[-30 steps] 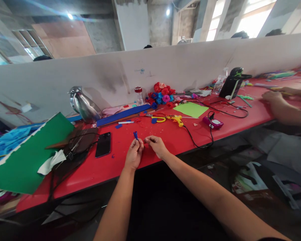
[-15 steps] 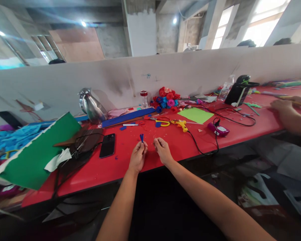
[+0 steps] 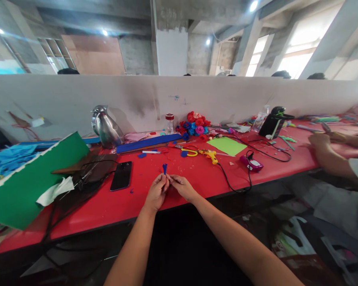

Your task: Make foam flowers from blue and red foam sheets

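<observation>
Between the thumb and fingers of my left hand [image 3: 156,192] stands a small blue rolled piece [image 3: 165,168], narrow below and flared at the top, like a flower bud. My right hand [image 3: 182,187] is closed in a pinch, its fingertips at the left fingers just below the blue piece. Whatever lies in that pinch is too small or hidden to make out. Both hands are above the front edge of the red table [image 3: 155,200]. Beyond them are a yellow glue gun [image 3: 209,155] and yellow-handled scissors [image 3: 189,152].
A phone [image 3: 121,175] and green board [image 3: 44,178] lie on the left. At the back are a metal jug [image 3: 107,129], blue strip [image 3: 149,143], jar [image 3: 169,124] and paper roses [image 3: 197,125]. Right: a lime sheet [image 3: 228,145], purple device [image 3: 251,163] and co-worker's hands [image 3: 325,143].
My right hand has moved left and now meets my left hand. The blue piece stays in my left fingers. The whole view has shifted slightly.
</observation>
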Demonstrator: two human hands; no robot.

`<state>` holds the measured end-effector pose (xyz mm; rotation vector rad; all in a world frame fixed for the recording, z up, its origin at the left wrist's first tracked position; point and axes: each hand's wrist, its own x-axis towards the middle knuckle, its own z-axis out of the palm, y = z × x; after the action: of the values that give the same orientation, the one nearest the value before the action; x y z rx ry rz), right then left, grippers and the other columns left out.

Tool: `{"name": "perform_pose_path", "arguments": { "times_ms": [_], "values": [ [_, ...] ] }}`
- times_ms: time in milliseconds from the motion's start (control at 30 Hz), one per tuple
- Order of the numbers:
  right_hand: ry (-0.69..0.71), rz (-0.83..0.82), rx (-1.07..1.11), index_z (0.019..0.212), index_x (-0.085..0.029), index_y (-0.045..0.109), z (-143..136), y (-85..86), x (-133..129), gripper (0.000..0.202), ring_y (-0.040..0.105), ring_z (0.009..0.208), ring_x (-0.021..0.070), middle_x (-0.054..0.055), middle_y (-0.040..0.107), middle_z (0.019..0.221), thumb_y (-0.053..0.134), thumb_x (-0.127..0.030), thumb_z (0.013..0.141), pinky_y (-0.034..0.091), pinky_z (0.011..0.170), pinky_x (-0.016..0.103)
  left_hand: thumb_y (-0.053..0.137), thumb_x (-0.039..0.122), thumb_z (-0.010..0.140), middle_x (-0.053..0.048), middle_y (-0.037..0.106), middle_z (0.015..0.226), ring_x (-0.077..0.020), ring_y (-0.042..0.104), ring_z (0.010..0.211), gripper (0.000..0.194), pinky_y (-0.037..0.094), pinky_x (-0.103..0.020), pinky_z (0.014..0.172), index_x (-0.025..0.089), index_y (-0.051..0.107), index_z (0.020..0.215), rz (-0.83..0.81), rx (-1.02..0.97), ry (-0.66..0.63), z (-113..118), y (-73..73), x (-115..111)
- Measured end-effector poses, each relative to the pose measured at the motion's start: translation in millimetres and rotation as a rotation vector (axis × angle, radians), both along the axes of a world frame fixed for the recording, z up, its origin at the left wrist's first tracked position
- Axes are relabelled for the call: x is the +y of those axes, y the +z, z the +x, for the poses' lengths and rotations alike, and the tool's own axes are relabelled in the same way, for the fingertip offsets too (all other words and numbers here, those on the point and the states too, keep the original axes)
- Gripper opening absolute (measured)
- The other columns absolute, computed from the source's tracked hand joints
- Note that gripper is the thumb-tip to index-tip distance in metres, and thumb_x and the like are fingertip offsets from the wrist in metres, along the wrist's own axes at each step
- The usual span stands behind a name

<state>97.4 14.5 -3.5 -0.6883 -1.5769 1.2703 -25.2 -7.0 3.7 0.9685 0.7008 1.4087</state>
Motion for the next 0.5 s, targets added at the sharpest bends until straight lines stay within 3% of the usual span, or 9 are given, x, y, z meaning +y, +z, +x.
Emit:
{"name": "perform_pose_path", "arguments": {
  "times_ms": [100,200,500],
  "values": [
    [0.083,-0.1,-0.006,0.082,-0.019,0.069,0.4,1.8,1.6,0.041,0.053,0.064,0.0137,0.0,0.062,0.068,0.062,-0.058,0.072,0.043,0.066,0.027,0.065,0.047,0.077,0.007,0.035,0.042,-0.0084,0.029,0.045,0.031,0.032,-0.023,0.055,0.016,0.062,0.069,-0.024,0.005,-0.077,-3.8,0.2,0.5],
    [0.082,-0.16,0.034,0.077,-0.017,0.069,1.5,1.6,2.8,0.042,0.048,0.058,0.0109,-0.002,0.06,0.064,0.065,-0.058,0.069,0.041,0.061,0.025,0.066,0.046,0.076,0.006,0.038,0.042,-0.0088,0.031,0.045,0.031,0.032,-0.023,0.053,0.016,0.063,0.07,-0.039,0.014,-0.111,-4.9,1.4,0.1],
    [-0.227,-0.141,0.128,0.07,-0.019,0.06,0.0,-6.6,6.9,0.023,0.049,0.062,0.0115,-0.003,0.057,0.064,0.068,-0.04,0.067,0.04,0.059,0.023,0.074,0.041,0.069,0.003,0.049,0.05,-0.0092,0.04,0.052,0.026,0.031,-0.024,0.056,0.016,0.066,0.071,-0.003,0.084,-0.097,1.3,2.4,-2.0]
  ]
}}
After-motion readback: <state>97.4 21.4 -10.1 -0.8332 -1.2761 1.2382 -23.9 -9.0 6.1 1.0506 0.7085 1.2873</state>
